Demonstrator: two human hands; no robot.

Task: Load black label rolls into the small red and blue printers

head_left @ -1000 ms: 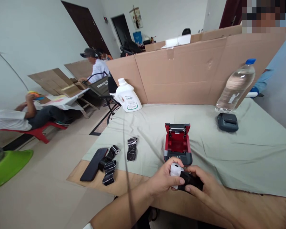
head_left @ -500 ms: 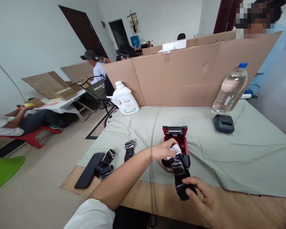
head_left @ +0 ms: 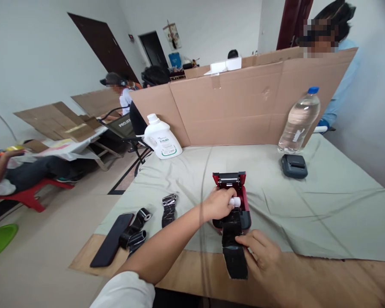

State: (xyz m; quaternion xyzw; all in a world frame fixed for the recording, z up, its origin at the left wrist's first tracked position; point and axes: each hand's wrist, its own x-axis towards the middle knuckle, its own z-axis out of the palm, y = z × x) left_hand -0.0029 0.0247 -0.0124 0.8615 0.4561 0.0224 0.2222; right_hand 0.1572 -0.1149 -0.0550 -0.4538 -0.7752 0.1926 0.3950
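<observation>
A small red-and-black label printer [head_left: 246, 214] stands with its lid raised on the cloth. My left hand [head_left: 220, 203] is inside its opening, fingers closed on a small white roll [head_left: 235, 202]. From the roll a black strip [head_left: 233, 246] runs out over the printer's front and hangs toward me. My right hand [head_left: 265, 254] pinches the right edge of this strip between thumb and finger. Left of the printer lie several loose black rolls, among them one curled roll [head_left: 169, 209] apart from the others [head_left: 137, 239].
A dark phone [head_left: 112, 240] lies at the table's left front. A white jug [head_left: 163, 139], a water bottle [head_left: 299, 122] and a black device [head_left: 294, 166] stand farther back. A cardboard screen [head_left: 231, 111] closes off the far side. Other people sit beyond and to the left.
My left hand has lowered the white roll into the printer. The black strip has swung left and now hangs straighter and flatter, with my right hand still at its edge.
</observation>
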